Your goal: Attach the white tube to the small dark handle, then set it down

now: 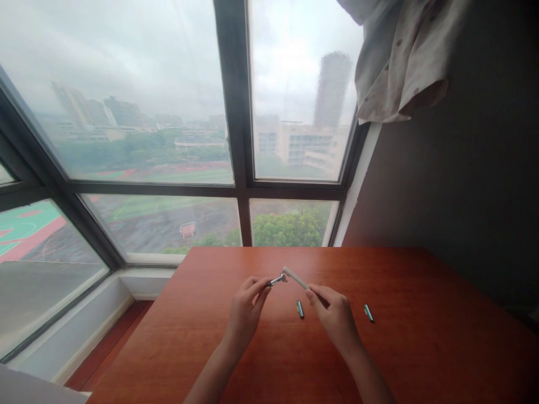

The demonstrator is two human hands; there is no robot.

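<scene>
Over a reddish-brown wooden table (421, 348), my left hand (246, 311) pinches a small metal piece (277, 279) by its end. My right hand (334, 314) grips a thin white stick-like handle (296, 278) whose tip meets that metal piece, so both hands hold one slim tool between them above the tabletop. A small dark green-edged cartridge (300, 309) lies on the table between my hands. A second like it (369, 312) lies to the right of my right hand.
A large window (236, 140) with dark frames stands beyond the table's far edge, looking over buildings and sports fields. A pale cloth (400, 62) hangs at the upper right against a dark wall (475, 179). A white sill and floor lie to the left.
</scene>
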